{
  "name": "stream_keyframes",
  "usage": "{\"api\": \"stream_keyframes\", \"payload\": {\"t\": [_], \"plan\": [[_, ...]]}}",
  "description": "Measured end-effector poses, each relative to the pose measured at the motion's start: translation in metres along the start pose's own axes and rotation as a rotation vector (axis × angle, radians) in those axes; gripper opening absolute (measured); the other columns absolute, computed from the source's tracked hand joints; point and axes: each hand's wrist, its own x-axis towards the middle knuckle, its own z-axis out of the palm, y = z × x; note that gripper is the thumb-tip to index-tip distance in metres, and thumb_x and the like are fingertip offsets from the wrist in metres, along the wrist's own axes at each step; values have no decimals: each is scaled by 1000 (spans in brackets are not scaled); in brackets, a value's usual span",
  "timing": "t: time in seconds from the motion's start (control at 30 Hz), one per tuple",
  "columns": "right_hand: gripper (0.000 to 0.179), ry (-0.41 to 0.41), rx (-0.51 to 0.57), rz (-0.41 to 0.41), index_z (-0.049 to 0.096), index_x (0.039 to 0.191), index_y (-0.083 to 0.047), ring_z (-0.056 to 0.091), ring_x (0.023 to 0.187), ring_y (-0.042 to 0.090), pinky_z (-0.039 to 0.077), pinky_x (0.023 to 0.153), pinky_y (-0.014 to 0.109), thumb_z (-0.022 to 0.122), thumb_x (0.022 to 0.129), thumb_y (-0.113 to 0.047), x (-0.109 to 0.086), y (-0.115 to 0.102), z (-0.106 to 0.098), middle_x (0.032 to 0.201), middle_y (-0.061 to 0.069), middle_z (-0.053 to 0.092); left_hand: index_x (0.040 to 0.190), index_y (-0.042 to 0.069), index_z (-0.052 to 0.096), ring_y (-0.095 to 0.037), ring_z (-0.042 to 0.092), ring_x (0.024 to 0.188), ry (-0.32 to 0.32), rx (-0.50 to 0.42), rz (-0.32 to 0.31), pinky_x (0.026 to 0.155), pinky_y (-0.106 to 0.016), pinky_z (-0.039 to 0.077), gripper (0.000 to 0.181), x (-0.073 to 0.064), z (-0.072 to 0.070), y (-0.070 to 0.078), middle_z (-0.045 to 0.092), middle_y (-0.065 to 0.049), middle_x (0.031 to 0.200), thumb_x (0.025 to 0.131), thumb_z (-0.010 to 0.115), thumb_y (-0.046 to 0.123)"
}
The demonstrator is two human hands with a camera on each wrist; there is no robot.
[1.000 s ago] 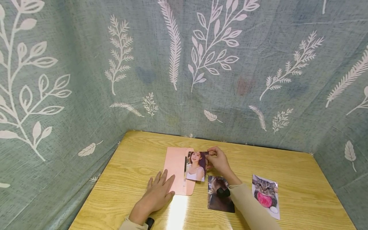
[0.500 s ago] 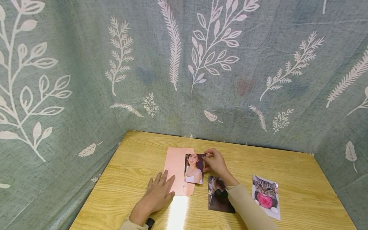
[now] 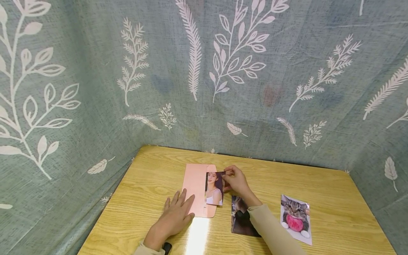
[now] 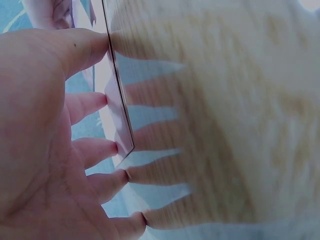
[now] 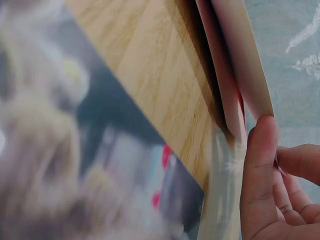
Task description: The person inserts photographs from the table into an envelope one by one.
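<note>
A pink envelope (image 3: 192,177) lies on the wooden table. My left hand (image 3: 175,214) rests flat with spread fingers on its lower left part; the left wrist view shows fingertips along the envelope's edge (image 4: 116,110). My right hand (image 3: 237,182) pinches the right edge of a photo of a person in a white top (image 3: 215,194) between thumb and fingers. The photo's left part is hidden inside the envelope's right-hand opening. In the right wrist view the pinched photo (image 5: 245,50) stands at a slant above the envelope's flap (image 5: 227,95).
A dark photo (image 3: 243,223) lies under my right forearm, partly covered by it. Farther right lies a photo of a cat with a pink round thing (image 3: 295,217). A patterned grey-green cloth (image 3: 204,117) hangs behind and beside the table.
My right hand has moved left with the photo, and more of the photo's left side is hidden in the envelope. The left hand has stayed in place.
</note>
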Motion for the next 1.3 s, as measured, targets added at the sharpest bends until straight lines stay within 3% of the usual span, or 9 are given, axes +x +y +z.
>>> {"api": "stream_keyframes", "payload": {"t": [0.43,1.3], "plan": [[25,-62,-40,12,57,118,4,60,53,23,57,48,43,64,94,2,2,-3,10,97,16,59,156,13,35,-48,11,147,-1,-3,-1,109,-75,11,62,0,0,0,17,-24,162,103,56,36],[28,-117,32,46,54,121,7,60,48,20,58,48,42,64,95,2,4,-5,31,96,16,56,155,10,37,-51,14,146,20,12,28,106,-77,14,61,0,0,1,19,-27,160,102,57,34]]}}
